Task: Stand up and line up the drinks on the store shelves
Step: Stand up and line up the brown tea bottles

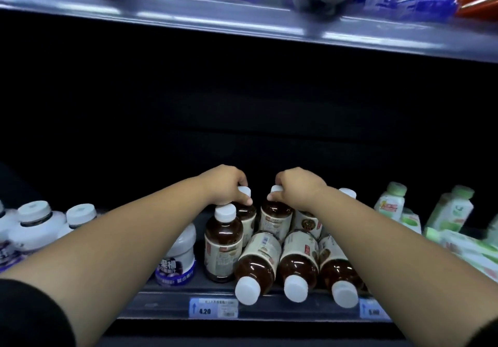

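Brown tea bottles with white caps and cream labels fill the middle of the lower shelf [167,296]. My left hand [225,183] grips the cap of an upright bottle [246,213] in the back row. My right hand [297,189] grips the cap of another upright bottle [276,216] beside it. One bottle [223,244] stands upright in front of my left hand. Three bottles lie on their sides with caps toward me: a left one [258,263], a middle one [297,261] and a right one [336,268].
White bottles with purple labels [177,260] stand left of the tea, partly behind my left forearm. Green-and-white bottles [390,202] and toppled cartons sit at the right. An upper shelf [215,16] carries blue-white bottles. Price tags [213,307] line the shelf edge.
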